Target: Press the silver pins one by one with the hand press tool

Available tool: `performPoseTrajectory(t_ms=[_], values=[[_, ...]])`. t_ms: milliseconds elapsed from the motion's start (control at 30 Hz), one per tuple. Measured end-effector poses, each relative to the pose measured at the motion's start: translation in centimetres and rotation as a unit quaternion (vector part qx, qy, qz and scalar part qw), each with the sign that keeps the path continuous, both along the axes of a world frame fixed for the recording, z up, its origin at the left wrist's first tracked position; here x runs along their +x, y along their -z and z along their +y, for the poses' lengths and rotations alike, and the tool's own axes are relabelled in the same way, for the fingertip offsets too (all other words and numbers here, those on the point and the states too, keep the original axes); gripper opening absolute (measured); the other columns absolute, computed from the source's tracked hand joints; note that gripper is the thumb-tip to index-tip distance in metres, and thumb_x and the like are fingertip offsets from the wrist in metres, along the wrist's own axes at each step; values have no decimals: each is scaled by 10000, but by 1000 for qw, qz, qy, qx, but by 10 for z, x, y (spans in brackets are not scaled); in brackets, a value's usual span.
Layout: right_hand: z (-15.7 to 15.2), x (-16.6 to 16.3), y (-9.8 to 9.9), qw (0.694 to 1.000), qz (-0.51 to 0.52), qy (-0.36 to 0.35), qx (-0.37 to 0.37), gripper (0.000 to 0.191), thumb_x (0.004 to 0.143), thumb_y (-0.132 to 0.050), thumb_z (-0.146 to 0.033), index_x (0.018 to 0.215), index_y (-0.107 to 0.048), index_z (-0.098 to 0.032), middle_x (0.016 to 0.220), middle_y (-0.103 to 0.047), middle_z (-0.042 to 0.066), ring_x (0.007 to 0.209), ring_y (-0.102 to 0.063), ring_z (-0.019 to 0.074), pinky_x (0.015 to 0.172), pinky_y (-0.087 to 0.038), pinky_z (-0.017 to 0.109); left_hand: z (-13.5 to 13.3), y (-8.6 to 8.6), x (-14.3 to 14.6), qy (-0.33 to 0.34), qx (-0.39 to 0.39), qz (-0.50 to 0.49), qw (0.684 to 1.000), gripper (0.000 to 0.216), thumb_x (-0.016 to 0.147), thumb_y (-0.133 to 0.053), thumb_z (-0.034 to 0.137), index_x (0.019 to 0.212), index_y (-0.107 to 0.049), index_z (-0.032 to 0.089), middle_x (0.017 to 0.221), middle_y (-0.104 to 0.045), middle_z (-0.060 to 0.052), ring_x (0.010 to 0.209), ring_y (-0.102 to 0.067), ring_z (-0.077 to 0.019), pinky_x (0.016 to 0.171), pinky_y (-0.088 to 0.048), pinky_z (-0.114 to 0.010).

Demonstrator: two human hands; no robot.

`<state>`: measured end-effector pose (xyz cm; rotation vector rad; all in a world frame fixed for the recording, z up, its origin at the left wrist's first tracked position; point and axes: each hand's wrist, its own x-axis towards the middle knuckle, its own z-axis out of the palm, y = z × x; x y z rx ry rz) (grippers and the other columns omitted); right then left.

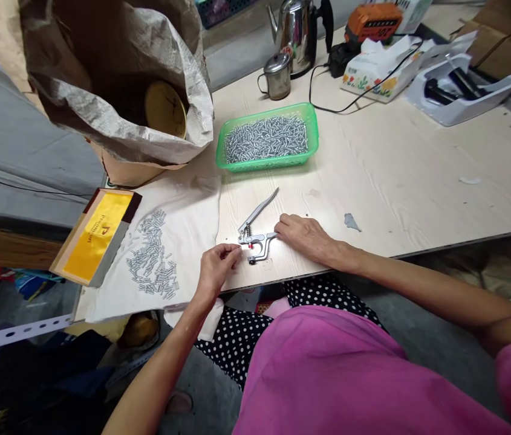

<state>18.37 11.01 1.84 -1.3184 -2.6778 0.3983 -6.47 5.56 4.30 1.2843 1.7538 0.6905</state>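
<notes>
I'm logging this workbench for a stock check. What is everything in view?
basket: one, green, mid-table
cloth: one, white, table's left end
metal pieces: many, silver, filling the basket and loose on the cloth
pliers: one, silver, near table edge
box: one, yellow, left of the cloth
sack: one, grey, far left
kettle: one, steel, far edge
mug: one, steel, beside the kettle
tissue pack: one, white, far right
left hand: one, bare, fingers at the pliers' head
right hand: one, bare, on the pliers' handle
</notes>
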Motion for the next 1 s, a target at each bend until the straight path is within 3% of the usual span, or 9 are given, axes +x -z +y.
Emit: performPoseTrajectory(t_ms=[67, 167, 633, 1000], values=[[-1, 0, 0, 1000, 5, 1, -1, 237, 1022, -430, -134, 999, -665, -144, 1031, -655, 122, 838, -525, 205, 617, -266, 338, 3, 0, 10, -27, -37, -86, 995, 367, 705, -781, 490, 823, -744, 144, 614, -631, 1, 524, -518, -121, 533, -432, -257], [-2, -1, -1, 1000, 0, 0, -4, 232, 1017, -432, -122, 1019, -663, -141, 1052, -655, 126, 862, -527, 212, 636, -283, 343, 6, 2, 19, -46, -58, -121, 990, 416, 624, -828, 515, 766, -740, 134, 550, -594, 16, 493, -480, -100, 500, -397, -233], [-2, 0, 1, 1000, 2, -1, -3, 260, 1024, -389, -129, 1017, -648, -158, 1063, -649, 120, 860, -514, 215, 629, -266, 349, 10, 6, 21, -30, -88, -92, 991, 409, 630, -819, 542, 692, -706, 154, 519, -569, 16, 483, -483, -110, 506, -402, -246], [-2, 0, -1, 1000, 9, 2, -3, 273, 1012, -387, -115, 1009, -657, -153, 1031, -652, 124, 834, -512, 210, 624, -263, 350, 18, -2, 23, -3, -129, -42, 991, 238, 673, -767, 378, 602, -682, 167, 489, -584, 6, 450, -495, -111, 476, -412, -231]])
